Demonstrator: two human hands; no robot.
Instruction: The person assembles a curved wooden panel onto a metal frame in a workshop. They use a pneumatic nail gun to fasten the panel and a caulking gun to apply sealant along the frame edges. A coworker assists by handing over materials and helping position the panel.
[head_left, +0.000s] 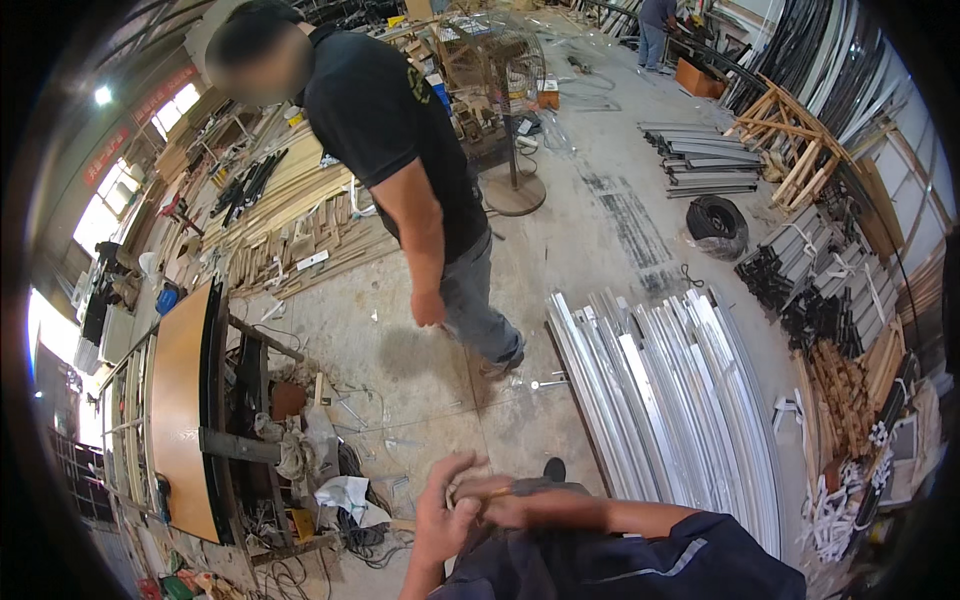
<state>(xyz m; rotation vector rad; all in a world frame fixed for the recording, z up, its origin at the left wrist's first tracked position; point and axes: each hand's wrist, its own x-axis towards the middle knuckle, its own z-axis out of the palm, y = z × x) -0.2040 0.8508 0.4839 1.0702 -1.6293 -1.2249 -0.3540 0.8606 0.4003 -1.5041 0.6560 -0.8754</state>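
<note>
My left hand [440, 510] is raised in front of my body at the lower middle, its fingers bent and apart from the thumb. My right hand [505, 508] meets it from the right, blurred by motion, with its fingertips partly hidden behind the left hand. The two hands touch or nearly touch; I make out no object between them. Nearest to them on the right lies a stack of long silver metal profiles [650, 390] on the floor.
A person in a dark shirt [385, 110] stands ahead, head bowed. At left is a workbench with a brown panel [182, 410] and cluttered cables beneath. A pedestal fan [512, 190] stands behind the person. At right lie a black coil [716, 222] and metal bundles [705, 158].
</note>
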